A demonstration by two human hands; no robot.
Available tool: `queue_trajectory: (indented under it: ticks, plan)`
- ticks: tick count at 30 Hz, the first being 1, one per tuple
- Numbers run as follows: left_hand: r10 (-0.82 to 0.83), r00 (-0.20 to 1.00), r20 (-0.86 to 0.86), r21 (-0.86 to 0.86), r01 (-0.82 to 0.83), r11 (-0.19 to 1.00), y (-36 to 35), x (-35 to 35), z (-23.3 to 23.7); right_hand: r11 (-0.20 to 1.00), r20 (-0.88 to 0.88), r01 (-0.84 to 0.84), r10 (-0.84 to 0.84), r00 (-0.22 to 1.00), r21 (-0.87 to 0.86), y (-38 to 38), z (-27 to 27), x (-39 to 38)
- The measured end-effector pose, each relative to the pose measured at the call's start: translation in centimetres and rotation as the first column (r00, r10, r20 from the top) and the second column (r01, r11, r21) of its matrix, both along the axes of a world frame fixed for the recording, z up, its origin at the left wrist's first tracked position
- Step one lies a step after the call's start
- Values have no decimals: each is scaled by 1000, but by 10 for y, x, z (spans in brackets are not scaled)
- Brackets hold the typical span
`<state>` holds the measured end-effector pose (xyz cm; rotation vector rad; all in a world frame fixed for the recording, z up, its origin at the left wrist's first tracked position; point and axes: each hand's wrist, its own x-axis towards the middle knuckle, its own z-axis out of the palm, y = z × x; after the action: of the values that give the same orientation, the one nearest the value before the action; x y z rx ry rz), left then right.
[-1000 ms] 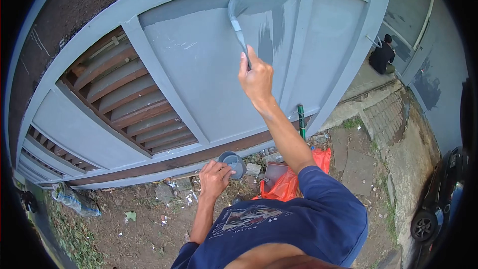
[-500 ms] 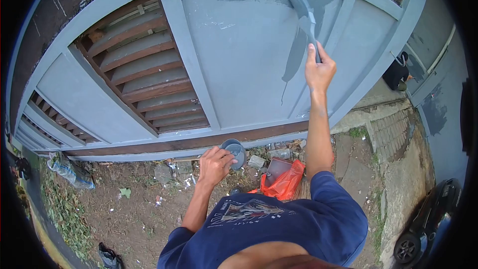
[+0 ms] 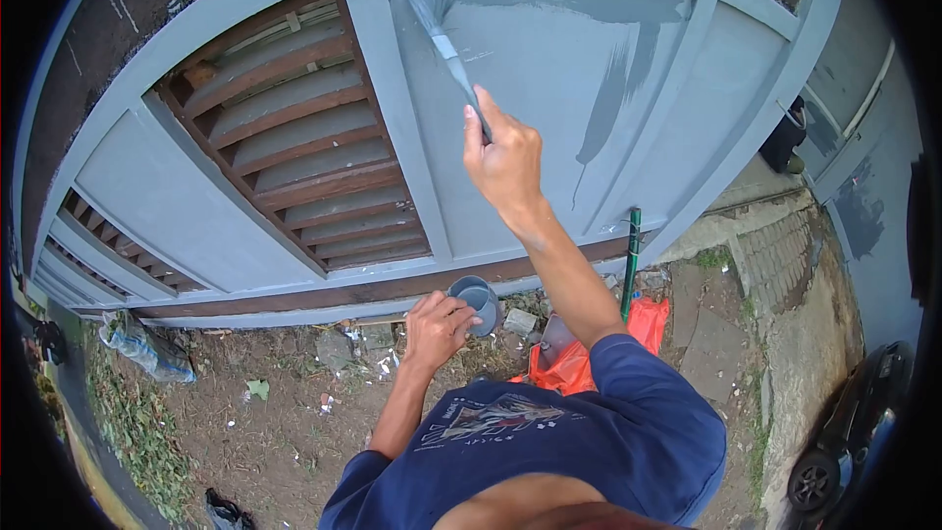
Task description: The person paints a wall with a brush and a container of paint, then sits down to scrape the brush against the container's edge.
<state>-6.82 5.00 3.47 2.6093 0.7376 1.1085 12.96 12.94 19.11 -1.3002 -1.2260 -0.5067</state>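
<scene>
My right hand (image 3: 505, 157) is closed around the handle of a paintbrush (image 3: 447, 49). Its bristles press against the upper left of the grey wall panel (image 3: 510, 108), close to the panel's left frame strip. Darker wet paint (image 3: 613, 98) runs along the panel's top and down its right side, ending in a thin drip. Low in front of my body, my left hand (image 3: 438, 332) grips the rim of a round grey paint container (image 3: 475, 302). Some grey paint shows inside the container.
Left of the panel is a brown slatted vent (image 3: 304, 137). On the ground lie an orange-red plastic bag (image 3: 569, 365) and a plastic sack (image 3: 147, 345). A green pole (image 3: 631, 260) stands by my right arm. A person in dark clothes (image 3: 783, 142) is at the right; a black car (image 3: 849, 432) is parked below.
My right hand has swept the brush leftward, from the panel's upper right to its upper left. The green pole has come into sight. My left hand stays at the container.
</scene>
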Motion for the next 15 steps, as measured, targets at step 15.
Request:
queue_trajectory:
  ticks: [15]
  plan:
    - [97,995,27,14,-97,995,2,-5,-9,838,-245,546,-530,812,-1,-54,7,198]
